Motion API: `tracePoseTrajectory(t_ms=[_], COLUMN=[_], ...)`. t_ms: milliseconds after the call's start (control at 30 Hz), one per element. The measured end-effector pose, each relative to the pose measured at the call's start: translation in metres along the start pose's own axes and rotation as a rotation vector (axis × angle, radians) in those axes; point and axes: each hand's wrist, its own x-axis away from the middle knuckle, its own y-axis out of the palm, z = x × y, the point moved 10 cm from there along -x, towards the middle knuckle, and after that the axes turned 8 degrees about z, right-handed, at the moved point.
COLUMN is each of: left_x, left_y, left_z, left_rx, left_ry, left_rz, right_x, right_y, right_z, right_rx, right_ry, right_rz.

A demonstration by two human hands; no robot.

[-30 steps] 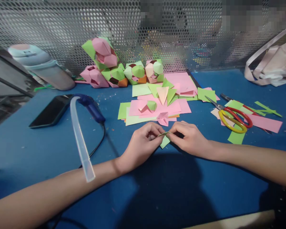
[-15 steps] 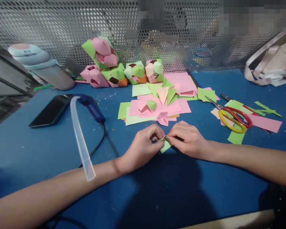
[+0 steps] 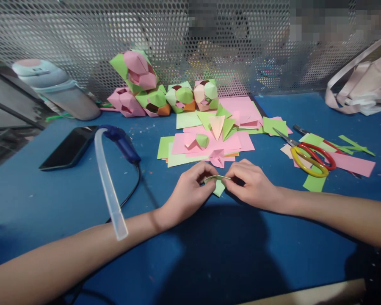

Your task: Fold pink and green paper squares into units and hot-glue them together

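Observation:
Between my two hands is a small folded light green paper (image 3: 219, 186), its upper edge stretched across and a flap pointing down. My left hand (image 3: 193, 186) pinches its left end between thumb and fingers. The right end is pinched by my right hand (image 3: 253, 184). Just beyond the hands lies a small folded pink piece (image 3: 217, 158), on the front of a pile of pink and green sheets (image 3: 179, 144). Folded green and peach pieces (image 3: 217, 126) stand on that pile.
Several paper balls (image 3: 180, 96) line the mesh panel (image 3: 165, 38). Scissors (image 3: 309, 159) lie on paper scraps at right. A blue glue gun (image 3: 124, 146) with a clear stick, a phone (image 3: 68, 148) and a bottle (image 3: 66, 93) are at left. A bag (image 3: 368, 87) sits back right.
The green paper's upper edge is now spread wider between my fingers and its flap sits slightly higher. My fingertips have moved a little apart.

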Motion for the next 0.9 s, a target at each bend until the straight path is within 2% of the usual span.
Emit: tracePoseTrajectory(t_ms=[167,300,400,567,733,800,900], left_x=[0.000,0.001,0.002,0.004,-0.009,-0.018,-0.027], left_y=[-0.004,0.000,0.001,-0.005,-0.025,-0.025,-0.021], left_z=[0.002,-0.001,-0.001,0.004,-0.003,-0.003,0.003], left_rx=[-0.055,-0.051,-0.030,0.105,0.033,-0.045,-0.166], left_ry=[0.008,-0.005,0.001,-0.010,-0.013,0.062,0.246], left_rz=[0.016,-0.013,-0.021,-0.016,0.128,0.131,0.100], right_x=[0.000,0.002,0.004,0.000,-0.013,-0.017,-0.018], right_y=[0.002,0.002,0.002,-0.001,-0.023,-0.030,-0.034], right_z=[-0.004,-0.011,-0.010,0.000,0.022,0.034,0.054], right_rx=[-0.007,0.010,0.020,0.008,-0.055,-0.077,-0.087], right_ry=[-0.036,-0.111,-0.115,-0.016,0.169,0.249,0.363], right_rz=[-0.027,-0.021,-0.020,-0.033,0.051,0.079,0.097])
